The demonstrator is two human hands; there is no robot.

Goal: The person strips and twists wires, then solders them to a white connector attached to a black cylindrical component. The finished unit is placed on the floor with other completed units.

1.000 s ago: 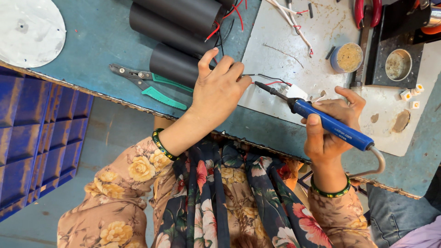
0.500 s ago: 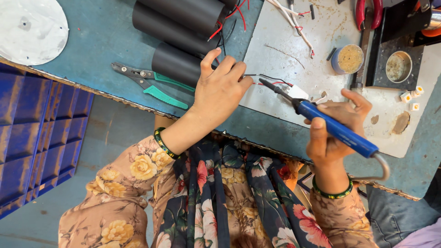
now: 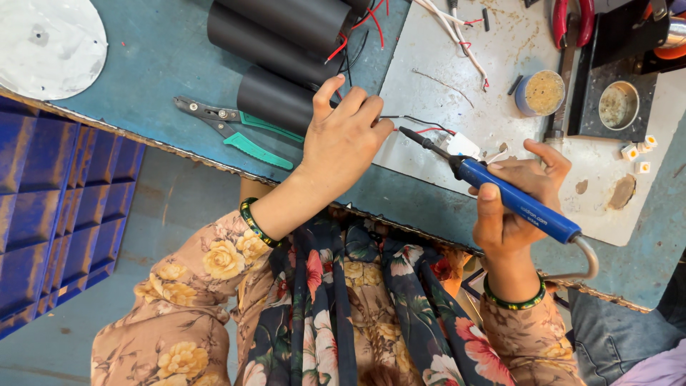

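Right hand (image 3: 516, 204) clamped on blue soldering iron (image 3: 514, 201). Left hand (image 3: 343, 139) pinching thin wires (image 3: 414, 123), just beside hot tip. Better held steady, fingers off metal.

Teal workbench (image 3: 143, 64), worn edge; blue compartment bins (image 3: 50, 214) beside; grey-blue floor (image 3: 179, 207); daylight.

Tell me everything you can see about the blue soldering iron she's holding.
The soldering iron has a long blue handle that looks like plastic, a black collar and a thin dark metal tip. The right hand grips the handle, thumb across its near side. It lies at a slant, tip aimed up and left toward the thin red and black wires pinched by the left hand over the grey work plate. A grey cord curves out of its rear end, past the table edge.
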